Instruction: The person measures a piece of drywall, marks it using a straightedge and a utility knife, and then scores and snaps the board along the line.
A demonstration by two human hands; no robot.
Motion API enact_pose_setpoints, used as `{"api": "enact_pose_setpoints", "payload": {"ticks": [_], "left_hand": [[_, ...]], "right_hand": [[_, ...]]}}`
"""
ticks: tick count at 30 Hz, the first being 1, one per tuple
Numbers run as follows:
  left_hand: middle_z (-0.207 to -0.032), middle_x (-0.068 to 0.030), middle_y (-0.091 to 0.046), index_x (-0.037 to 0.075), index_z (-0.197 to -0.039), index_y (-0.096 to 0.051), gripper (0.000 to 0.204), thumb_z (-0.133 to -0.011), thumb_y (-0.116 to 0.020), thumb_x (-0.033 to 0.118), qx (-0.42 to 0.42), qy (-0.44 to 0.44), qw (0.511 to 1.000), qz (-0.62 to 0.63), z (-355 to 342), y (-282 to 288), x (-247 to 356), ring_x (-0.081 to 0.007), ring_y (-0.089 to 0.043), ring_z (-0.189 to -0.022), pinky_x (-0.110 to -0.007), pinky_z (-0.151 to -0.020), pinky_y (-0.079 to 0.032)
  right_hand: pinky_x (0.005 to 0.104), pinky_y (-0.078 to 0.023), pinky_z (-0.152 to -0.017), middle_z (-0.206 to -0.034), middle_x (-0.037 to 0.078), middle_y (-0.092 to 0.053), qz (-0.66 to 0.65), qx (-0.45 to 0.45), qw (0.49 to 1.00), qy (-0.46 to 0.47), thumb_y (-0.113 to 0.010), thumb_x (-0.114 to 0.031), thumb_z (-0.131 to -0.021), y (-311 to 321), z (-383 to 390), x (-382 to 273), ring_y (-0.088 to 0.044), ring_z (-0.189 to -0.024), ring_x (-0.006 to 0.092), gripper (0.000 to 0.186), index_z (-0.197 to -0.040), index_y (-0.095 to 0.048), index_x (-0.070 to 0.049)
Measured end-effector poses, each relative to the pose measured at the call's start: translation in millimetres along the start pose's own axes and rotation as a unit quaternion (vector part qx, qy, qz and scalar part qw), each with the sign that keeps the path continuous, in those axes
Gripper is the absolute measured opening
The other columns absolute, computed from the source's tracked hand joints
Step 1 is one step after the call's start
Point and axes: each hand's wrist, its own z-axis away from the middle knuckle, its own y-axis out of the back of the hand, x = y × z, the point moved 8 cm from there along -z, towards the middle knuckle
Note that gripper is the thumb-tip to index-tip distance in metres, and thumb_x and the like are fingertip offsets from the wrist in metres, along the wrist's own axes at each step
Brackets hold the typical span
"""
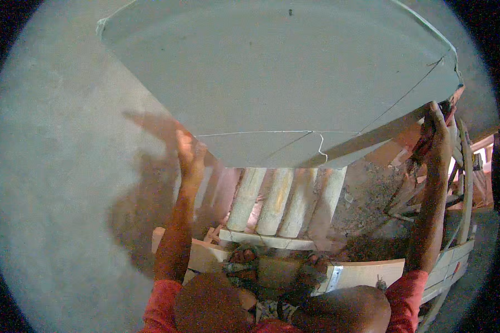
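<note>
A large grey panel (pixel 272 77) fills the top of the head view, with thin string (pixel 250 132) stretched across its face and a loose end hanging near the lower edge. My left hand (pixel 190 152) grips the panel's lower-left slanting edge, its fingertips lit and partly against the board. On the lower-right edge, near the corner, my right hand (pixel 437 125) has its fingers wrapped round the board; a small reddish thing beside those fingers is too unclear to name.
A grey plastered wall (pixel 56 166) stands at the left. Several pale round posts (pixel 272 205) lie below the panel. My sandalled feet rest by wooden planks (pixel 372 272). A timber frame (pixel 463 183) runs along the right, over rough, debris-strewn ground (pixel 372 200).
</note>
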Motion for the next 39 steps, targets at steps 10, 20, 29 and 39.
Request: {"api": "enact_pose_setpoints", "payload": {"ticks": [10, 20, 29, 39], "left_hand": [[-0.085, -0.0117, -0.067, -0.003, -0.103, -0.066, 0.036, -0.092, -0.065, 0.031, 0.006, -0.083, 0.996, -0.027, -128.1, -10.2, 224.7, -0.0147, -0.061, -0.079, -0.031, -0.068, -0.049], [-0.082, -0.0131, -0.070, 0.007, -0.095, -0.072, 0.034, -0.085, -0.067, 0.039, -0.138, -0.199, 0.942, -0.231, -161.5, -101.7, 402.0, -0.0278, -0.068, -0.079, -0.041, -0.074, -0.050], [-0.082, -0.0153, -0.070, 0.008, -0.101, -0.070, 0.038, -0.088, -0.063, 0.043, -0.188, -0.279, 0.900, -0.275, -127.0, -169.9, 365.2, -0.0296, -0.069, -0.076, -0.046, -0.071, -0.053], [-0.095, -0.0150, -0.070, 0.011, -0.104, -0.068, 0.037, -0.088, -0.062, 0.044, -0.273, -0.269, 0.871, -0.308, -106.1, -215.1, 324.1, -0.0348, -0.067, -0.089, -0.046, -0.078, -0.052]], "right_hand": [[0.0225, -0.034, -0.045, -0.066, -0.005, -0.044, -0.128, 0.066, 0.985, -0.090, -0.066, -0.021, -0.091, 72.1, -31.0, 89.3, -0.041, -0.051, 0.0069, 0.015, -0.088, -0.053, -0.014], [0.0262, -0.036, -0.036, -0.071, 0.003, -0.057, -0.099, 0.087, 0.955, -0.266, -0.053, -0.023, -0.096, 106.5, 94.0, 227.0, -0.045, -0.045, 0.0099, 0.041, -0.133, -0.045, -0.005], [0.0305, -0.047, -0.049, -0.077, 0.008, -0.059, 0.083, -0.172, 0.980, -0.048, -0.048, -0.024, -0.099, -42.1, 127.5, 56.8, -0.056, -0.054, 0.0136, 0.036, -0.127, -0.044, -0.001], [0.0407, -0.051, -0.075, -0.088, 0.022, -0.063, 0.091, -0.179, 0.978, 0.063, -0.049, -0.018, -0.098, -75.6, 118.6, 33.5, -0.065, -0.078, 0.0316, 0.038, -0.130, -0.043, 0.002]]}}
